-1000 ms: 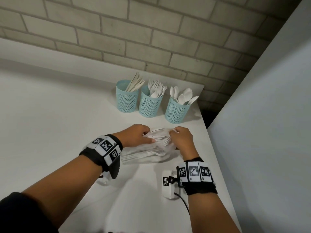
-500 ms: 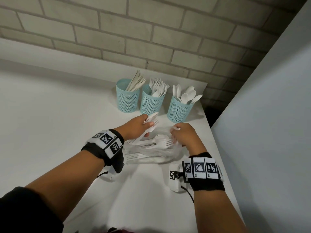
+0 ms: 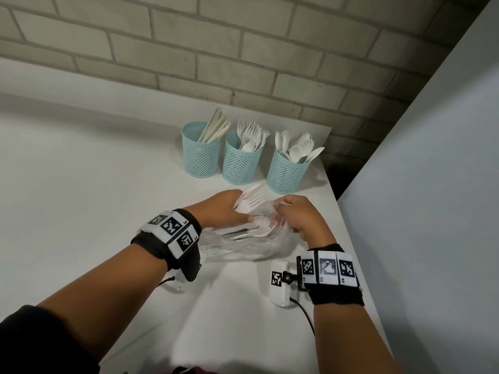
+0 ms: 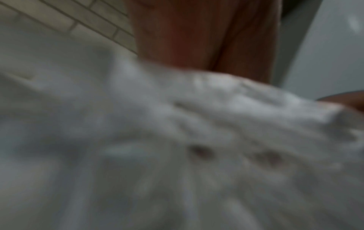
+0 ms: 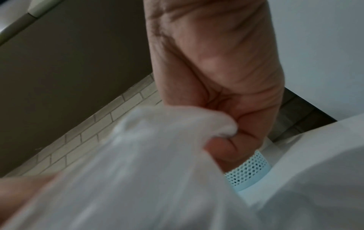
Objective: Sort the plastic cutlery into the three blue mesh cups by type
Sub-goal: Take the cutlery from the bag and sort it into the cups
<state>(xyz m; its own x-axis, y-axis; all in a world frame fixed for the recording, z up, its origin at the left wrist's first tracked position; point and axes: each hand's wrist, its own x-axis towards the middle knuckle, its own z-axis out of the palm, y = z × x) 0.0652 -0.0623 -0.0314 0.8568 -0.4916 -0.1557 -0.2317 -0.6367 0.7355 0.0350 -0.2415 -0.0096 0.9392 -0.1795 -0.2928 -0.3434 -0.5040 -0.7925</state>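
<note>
Three blue mesh cups stand in a row at the back: the left cup [image 3: 201, 157] holds knives, the middle cup [image 3: 240, 166] forks, the right cup [image 3: 286, 175] spoons. In front of them lies a clear plastic bag [image 3: 251, 244] with white cutlery inside; a spoon [image 3: 260, 225] shows at its mouth. My left hand [image 3: 243, 209] grips a few white forks [image 3: 252, 199] at the bag's mouth, tines pointing toward the cups. My right hand [image 3: 280, 214] pinches the bag's edge [image 5: 226, 130]. The left wrist view is blurred and shows only the bag [image 4: 216, 140].
The white table [image 3: 94, 184] ends at its right edge just past the spoon cup, with a dark gap and a grey panel [image 3: 432, 184] beyond. A brick wall [image 3: 243, 49] stands behind the cups. One mesh cup [image 5: 248, 171] shows past my right fingers.
My left hand has drawn forks out of the bag's mouth and moved them a little toward the cups. My right hand has kept its pinch on the bag.
</note>
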